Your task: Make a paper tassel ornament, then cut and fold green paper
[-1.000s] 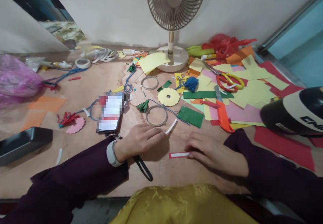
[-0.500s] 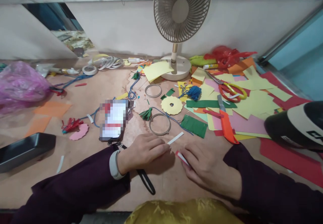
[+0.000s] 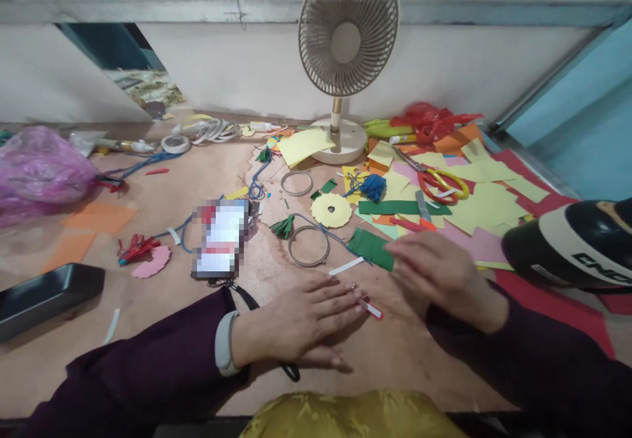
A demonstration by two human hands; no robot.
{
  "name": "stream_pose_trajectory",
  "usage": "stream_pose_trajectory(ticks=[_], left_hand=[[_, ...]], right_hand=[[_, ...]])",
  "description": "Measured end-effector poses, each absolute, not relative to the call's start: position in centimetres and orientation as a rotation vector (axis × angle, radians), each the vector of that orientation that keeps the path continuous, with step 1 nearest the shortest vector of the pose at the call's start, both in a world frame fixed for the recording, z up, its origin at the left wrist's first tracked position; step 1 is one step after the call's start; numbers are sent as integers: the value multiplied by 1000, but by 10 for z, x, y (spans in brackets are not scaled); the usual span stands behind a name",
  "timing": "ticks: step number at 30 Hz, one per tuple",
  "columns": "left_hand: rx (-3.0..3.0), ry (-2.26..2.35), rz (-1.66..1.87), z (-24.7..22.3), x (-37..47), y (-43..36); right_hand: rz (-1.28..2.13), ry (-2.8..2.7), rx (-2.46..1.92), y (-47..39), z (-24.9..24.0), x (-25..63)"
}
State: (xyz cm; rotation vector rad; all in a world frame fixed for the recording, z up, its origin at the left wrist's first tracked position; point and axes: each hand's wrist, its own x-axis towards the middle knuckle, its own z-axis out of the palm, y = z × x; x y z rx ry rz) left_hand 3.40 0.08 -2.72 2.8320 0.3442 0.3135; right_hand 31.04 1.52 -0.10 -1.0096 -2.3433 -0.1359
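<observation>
My left hand [image 3: 301,323] lies palm down on the table with its fingers stretched out. Its fingertips rest at the end of a small white strip edged in red [image 3: 374,310]. A plain white paper strip [image 3: 346,266] lies just beyond them. My right hand [image 3: 439,273] is raised on the right, blurred, with the fingers partly curled. It covers most of an orange-handled utility knife, whose blade [image 3: 423,206] shows past it; whether they touch I cannot tell. Beside its fingertips is a fringed green paper piece [image 3: 370,247]. A metal ring [image 3: 309,246] and a green tassel [image 3: 283,226] lie farther off.
A fan [image 3: 340,141] stands at the back. Scissors [image 3: 444,184] lie on yellow paper scraps [image 3: 494,204] at right, near a black-and-white bottle [image 3: 567,244]. Leftward are a phone [image 3: 220,237], a black case [image 3: 54,296] and a pink plastic bag [image 3: 44,168].
My right hand has let go of the red-edged strip and moved up and right toward the knife. My left hand has flattened and shifted right onto the strip. The view has shifted slightly.
</observation>
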Motion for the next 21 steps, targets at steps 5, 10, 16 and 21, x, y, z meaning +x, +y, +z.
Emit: stream_pose_trajectory(ticks=[5, 10, 16, 21], left_hand=[[2755, 321, 160, -27, 33, -5], [2821, 385, 114, -28, 33, -10], [2904, 455, 157, -29, 33, -10], [2919, 434, 225, -28, 33, -6]], right_hand=[[-181, -2070, -1779, 51, 1, 372], [-334, -2345, -1726, 60, -8, 367], [107, -2213, -1810, 61, 1, 356], [1318, -1488, -1546, 58, 17, 365]])
